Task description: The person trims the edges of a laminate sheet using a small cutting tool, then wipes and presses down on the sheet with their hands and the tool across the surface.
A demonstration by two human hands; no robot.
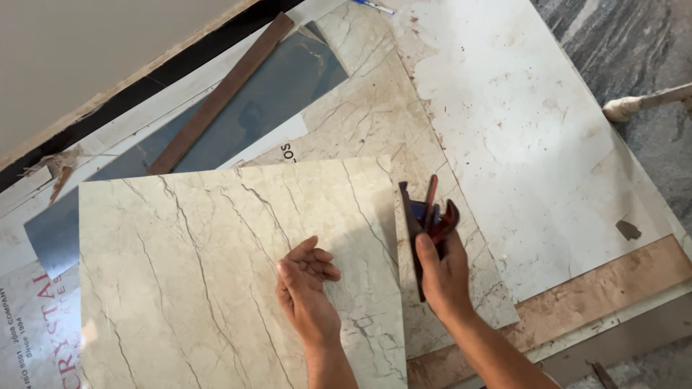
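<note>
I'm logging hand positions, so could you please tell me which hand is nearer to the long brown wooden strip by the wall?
Left. The left hand rests on the marble-patterned sheet, below the brown wooden strip. The right hand, gripping a dark tool, is farther right.

Two bare forearms come up from the bottom edge of the picture, each ending in a bare hand. No sleeve, cuff or glove covers either arm as far as the view reaches. The left hand (pixel 308 282) shows its back and knuckles, with short, unpainted nails; no ring, watch or band is seen on it or on its wrist. The right hand (pixel 441 268) shows its back and thumb, likewise without ring or strap. Both forearms are lean, and the right one shows more of its length than the left.
</note>
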